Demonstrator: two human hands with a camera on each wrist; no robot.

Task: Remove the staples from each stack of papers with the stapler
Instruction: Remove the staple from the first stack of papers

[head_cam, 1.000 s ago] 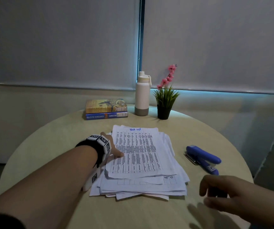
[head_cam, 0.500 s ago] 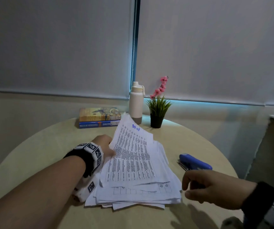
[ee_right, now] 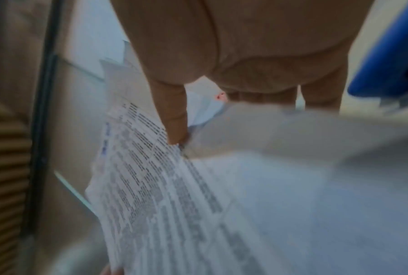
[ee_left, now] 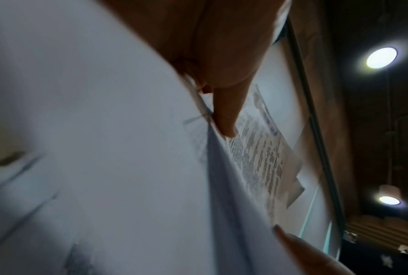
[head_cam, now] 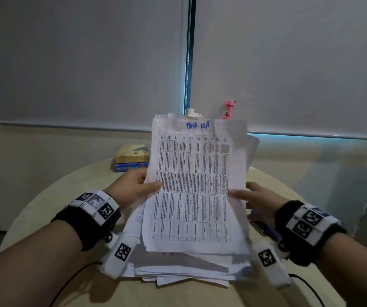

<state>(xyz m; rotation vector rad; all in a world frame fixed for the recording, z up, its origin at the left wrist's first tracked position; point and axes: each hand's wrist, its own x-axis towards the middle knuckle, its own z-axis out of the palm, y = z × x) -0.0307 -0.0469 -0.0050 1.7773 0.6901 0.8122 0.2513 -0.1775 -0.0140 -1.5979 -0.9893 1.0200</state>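
A printed stack of papers (head_cam: 196, 185) with a table and blue handwriting at its top is lifted and tilted up over the pile of papers (head_cam: 189, 269) on the round table (head_cam: 52, 209). My left hand (head_cam: 131, 187) pinches its left edge, thumb on the front; the thumb (ee_left: 226, 115) shows on the sheet in the left wrist view. My right hand (head_cam: 255, 198) pinches the right edge, its thumb (ee_right: 177, 122) on the printed page (ee_right: 156, 186). The blue stapler (head_cam: 266, 231) lies on the table, mostly hidden under my right wrist; its blue body (ee_right: 386, 59) shows beside the right palm.
Two books (head_cam: 131, 158) are stacked at the back of the table. A white bottle (head_cam: 192, 113) and pink flowers (head_cam: 229, 109) peek over the lifted papers. Grey window blinds hang behind. Cables trail across the table's near edge.
The left hand has raised the top stack from the pile until it stands tilted upright. The right hand moved in from the stapler side and took the stack's right edge.
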